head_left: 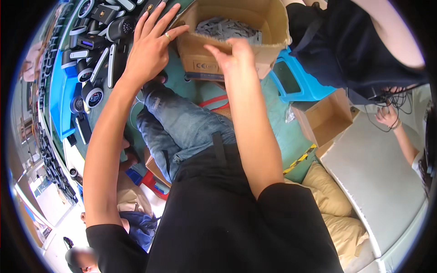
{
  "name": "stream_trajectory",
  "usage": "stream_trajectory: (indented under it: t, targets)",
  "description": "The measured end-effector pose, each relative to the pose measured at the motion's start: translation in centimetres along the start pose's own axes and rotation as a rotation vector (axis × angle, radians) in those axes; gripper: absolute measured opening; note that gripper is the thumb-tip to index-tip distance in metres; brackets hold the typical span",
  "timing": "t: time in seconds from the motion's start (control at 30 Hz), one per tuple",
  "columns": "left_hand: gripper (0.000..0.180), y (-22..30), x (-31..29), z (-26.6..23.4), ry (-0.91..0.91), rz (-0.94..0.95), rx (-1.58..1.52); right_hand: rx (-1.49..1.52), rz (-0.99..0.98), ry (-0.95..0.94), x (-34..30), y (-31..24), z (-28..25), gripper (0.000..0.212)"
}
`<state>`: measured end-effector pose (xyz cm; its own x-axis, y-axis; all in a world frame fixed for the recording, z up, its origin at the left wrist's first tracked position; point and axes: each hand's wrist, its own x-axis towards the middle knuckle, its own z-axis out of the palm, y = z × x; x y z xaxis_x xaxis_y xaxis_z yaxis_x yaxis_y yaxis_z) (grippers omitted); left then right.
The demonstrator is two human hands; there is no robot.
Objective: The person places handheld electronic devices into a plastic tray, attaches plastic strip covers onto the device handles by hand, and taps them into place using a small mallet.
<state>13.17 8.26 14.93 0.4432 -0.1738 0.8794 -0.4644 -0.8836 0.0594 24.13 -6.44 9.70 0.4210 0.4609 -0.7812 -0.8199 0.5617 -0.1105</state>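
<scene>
My left hand (152, 45), a ring on one finger, is open with its fingers spread. It lies between the cardboard box (205, 63) and a heap of black devices (111, 63), some with round grilles and silver strips. One fingertip reaches the box's left rim. My right hand (237, 57) is at the near wall of the box, its fingers bent over the rim and its thumb stretched along the outside. Inside the open box are many small flat grey pieces (227, 29). My right fingertips are partly hidden behind the rim.
A blue tray (63, 100) edges the heap at left. To the right stand a blue plastic stool (302, 84), another open cardboard box (325, 116) and a grey table (378, 168), where a person's hand (388, 117) touches black cables. Another person in dark clothing stands close beside the box.
</scene>
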Motion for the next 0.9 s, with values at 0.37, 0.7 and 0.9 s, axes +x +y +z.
stream_trajectory:
  t: [0.37,0.7,0.9]
  targets:
    - [0.066,3.5,2.5,-3.3,-0.884,-0.421,0.537,-0.015,0.024,0.012,10.7,-3.6,6.6,0.052]
    - [0.062,3.7,3.1,-2.7,-0.895,-0.568,0.422,-0.174,0.046,-0.209,27.3,-6.4,9.4,0.048]
    - [0.058,3.4,4.8,-1.3,-0.867,-0.598,0.238,-0.203,0.300,-0.903,36.5,-23.2,8.5,0.038]
